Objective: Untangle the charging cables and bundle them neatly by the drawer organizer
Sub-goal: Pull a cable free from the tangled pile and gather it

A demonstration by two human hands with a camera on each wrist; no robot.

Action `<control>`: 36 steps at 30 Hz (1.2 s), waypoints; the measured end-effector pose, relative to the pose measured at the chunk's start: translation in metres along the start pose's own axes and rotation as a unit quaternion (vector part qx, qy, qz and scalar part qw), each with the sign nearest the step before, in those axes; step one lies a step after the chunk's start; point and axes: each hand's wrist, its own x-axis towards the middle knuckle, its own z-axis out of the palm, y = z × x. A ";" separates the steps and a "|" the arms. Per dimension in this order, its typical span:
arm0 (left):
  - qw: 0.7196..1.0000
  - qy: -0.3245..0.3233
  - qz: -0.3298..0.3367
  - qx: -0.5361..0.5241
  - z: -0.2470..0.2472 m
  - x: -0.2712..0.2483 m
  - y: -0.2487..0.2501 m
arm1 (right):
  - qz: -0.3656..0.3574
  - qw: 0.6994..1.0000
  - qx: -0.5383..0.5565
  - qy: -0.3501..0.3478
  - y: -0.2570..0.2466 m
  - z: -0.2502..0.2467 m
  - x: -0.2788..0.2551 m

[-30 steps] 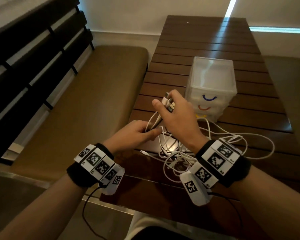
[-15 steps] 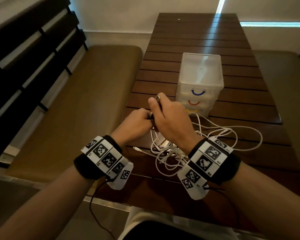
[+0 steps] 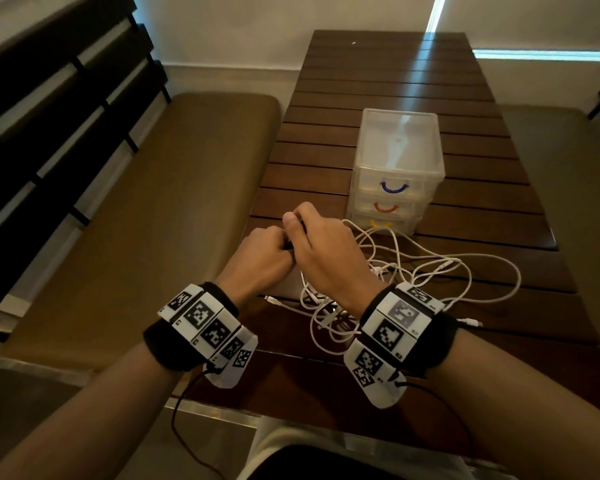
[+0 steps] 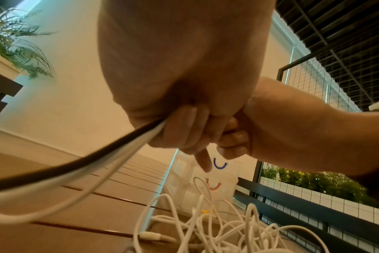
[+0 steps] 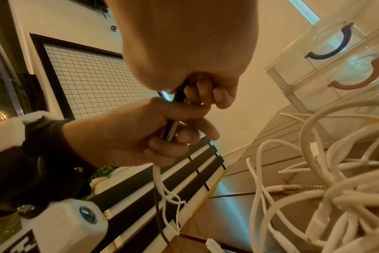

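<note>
A tangle of white charging cables (image 3: 413, 271) lies on the wooden table (image 3: 378, 81), just in front of a clear drawer organizer (image 3: 395, 161) with blue, orange and yellow handles. My left hand (image 3: 267, 247) and right hand (image 3: 305, 233) are held fist against fist above the table's left edge. In the left wrist view my left hand (image 4: 184, 133) grips a white and a black cable that trail down to the tangle (image 4: 206, 227). In the right wrist view my right hand (image 5: 206, 92) grips the same strands just above the left hand (image 5: 162, 137). The plug ends are hidden inside the fists.
A padded brown bench (image 3: 153, 220) runs along the table's left side, with a dark slatted backrest (image 3: 49, 116) behind it. A second bench (image 3: 568, 202) is on the right. Loose plugs (image 3: 272, 299) lie at the tangle's near edge. The organizer (image 5: 335, 59) stands close behind the cables.
My right hand has dropped and closed round the plug ends it was holding up. The left hand has moved up against it, so both fists now meet.
</note>
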 end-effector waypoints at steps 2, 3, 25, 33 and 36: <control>1.000 0.000 -0.010 0.011 -0.001 0.000 -0.009 | -0.001 1.000 -0.011 -0.019 0.000 0.002 0.000; 1.000 0.006 -0.020 0.017 -0.002 0.000 -0.015 | 0.002 0.999 -0.014 -0.033 0.001 0.004 -0.001; 0.958 0.097 -0.104 -0.249 0.010 -0.012 -0.039 | 0.156 0.984 0.083 -0.021 0.015 0.020 -0.024; 0.882 0.066 -0.085 -0.458 0.017 -0.036 0.002 | 0.142 0.930 0.337 0.032 -0.013 0.020 -0.035; 0.886 0.056 -0.062 -0.457 0.015 -0.041 0.005 | 0.112 0.939 0.326 0.022 -0.015 0.015 -0.040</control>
